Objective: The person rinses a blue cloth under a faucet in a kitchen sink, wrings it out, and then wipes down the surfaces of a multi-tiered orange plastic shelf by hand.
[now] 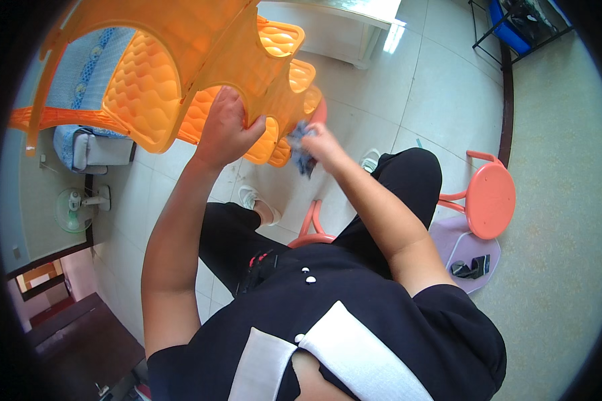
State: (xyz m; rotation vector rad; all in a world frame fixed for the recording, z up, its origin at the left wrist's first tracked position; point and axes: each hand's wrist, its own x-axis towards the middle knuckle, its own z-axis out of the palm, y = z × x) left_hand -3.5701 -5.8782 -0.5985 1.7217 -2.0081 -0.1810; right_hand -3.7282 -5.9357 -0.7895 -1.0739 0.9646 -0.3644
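Observation:
A large orange plastic piece of furniture (211, 40) with curved cut-outs and quilted-looking panels rises in front of me at the upper left. Its exact kind is hard to make out. My left hand (226, 130) grips the rim of one cut-out, with the fingers curled over the edge and the thumb pointing right. In my right hand (324, 148) is a crumpled grey-blue cloth (302, 150), bunched in the fingers close to the orange plastic's lower right edge. I sit with my knees apart, a coral-coloured stool (309, 237) partly showing beneath me.
To my right, a second coral stool (491, 200) stands beside a pale purple basin (448, 234) with dark items in it. A white cabinet (334, 33) is ahead, and a black rack with a blue bin (508, 30) stands far right. Left are a fan (73, 208) and a dark door (87, 347).

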